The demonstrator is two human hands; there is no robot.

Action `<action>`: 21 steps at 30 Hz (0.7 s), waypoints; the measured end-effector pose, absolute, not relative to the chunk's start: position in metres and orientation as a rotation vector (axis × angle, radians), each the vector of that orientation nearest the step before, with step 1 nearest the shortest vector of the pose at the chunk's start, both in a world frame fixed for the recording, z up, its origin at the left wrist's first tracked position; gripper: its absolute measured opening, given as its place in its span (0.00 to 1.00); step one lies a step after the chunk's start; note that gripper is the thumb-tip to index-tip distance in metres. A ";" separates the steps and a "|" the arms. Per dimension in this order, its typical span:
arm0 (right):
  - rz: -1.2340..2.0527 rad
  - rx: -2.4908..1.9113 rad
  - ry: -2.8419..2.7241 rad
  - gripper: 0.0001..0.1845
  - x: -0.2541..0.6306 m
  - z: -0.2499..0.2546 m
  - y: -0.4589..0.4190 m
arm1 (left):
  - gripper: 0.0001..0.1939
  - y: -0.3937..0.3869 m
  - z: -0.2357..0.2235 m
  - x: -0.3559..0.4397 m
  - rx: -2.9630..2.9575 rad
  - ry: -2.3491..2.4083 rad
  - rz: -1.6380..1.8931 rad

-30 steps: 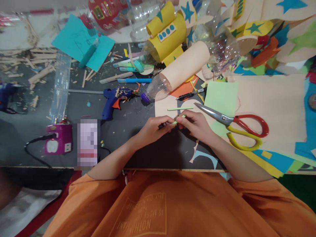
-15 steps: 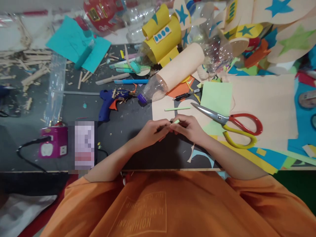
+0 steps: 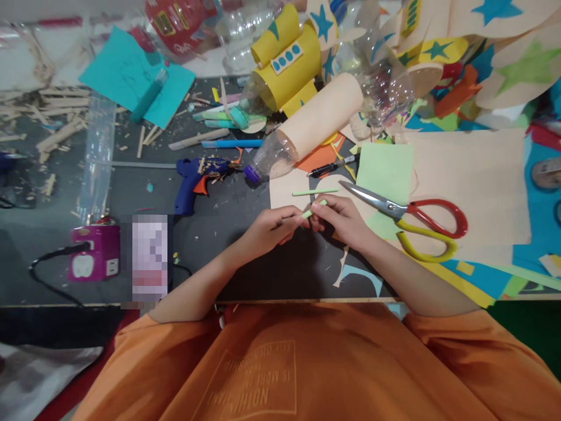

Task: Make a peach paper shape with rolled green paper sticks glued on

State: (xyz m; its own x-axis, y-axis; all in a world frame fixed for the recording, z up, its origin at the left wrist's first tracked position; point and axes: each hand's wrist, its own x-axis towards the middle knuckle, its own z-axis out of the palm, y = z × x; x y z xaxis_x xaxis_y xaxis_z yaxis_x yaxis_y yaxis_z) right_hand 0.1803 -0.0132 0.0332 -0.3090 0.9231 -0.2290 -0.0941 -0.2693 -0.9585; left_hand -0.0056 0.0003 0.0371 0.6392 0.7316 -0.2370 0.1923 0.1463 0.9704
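A small pale-green paper strip (image 3: 308,214), seemingly rolled or folded, is pinched between both hands above the dark tabletop. My left hand (image 3: 280,227) grips one end with thumb and fingers closed. At the other end, my right hand (image 3: 336,215) is closed on it as well. Just beyond the fingers lies a thin green paper stick (image 3: 315,192) on cream paper (image 3: 284,190). Large scissors (image 3: 397,211) with one red and one yellow handle rest right of my right hand, partly over a light-green sheet (image 3: 384,166).
A blue glue gun (image 3: 187,184) lies to the left, near a purple box (image 3: 95,251) with a cable. Behind my hands are a paper-wrapped plastic bottle (image 3: 322,120), a black pen (image 3: 331,166) and a yellow-wrapped bottle (image 3: 291,73). Wood scraps (image 3: 61,131) litter the far left.
My hands have drawn slightly apart, and more of the pale-green strip shows between them. The things on the table have stayed in place.
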 end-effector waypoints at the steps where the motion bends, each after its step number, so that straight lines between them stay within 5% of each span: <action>1: 1.679 -1.128 -1.169 0.25 0.181 0.032 -0.012 | 0.19 0.001 0.037 -0.006 1.388 0.847 0.465; 10: 1.593 -1.107 -0.946 0.25 0.185 0.027 -0.006 | 0.14 0.006 0.037 -0.003 1.200 0.937 0.527; 21: 1.482 -1.119 -0.944 0.25 0.184 0.020 -0.004 | 0.21 0.009 0.025 -0.011 0.855 0.751 0.547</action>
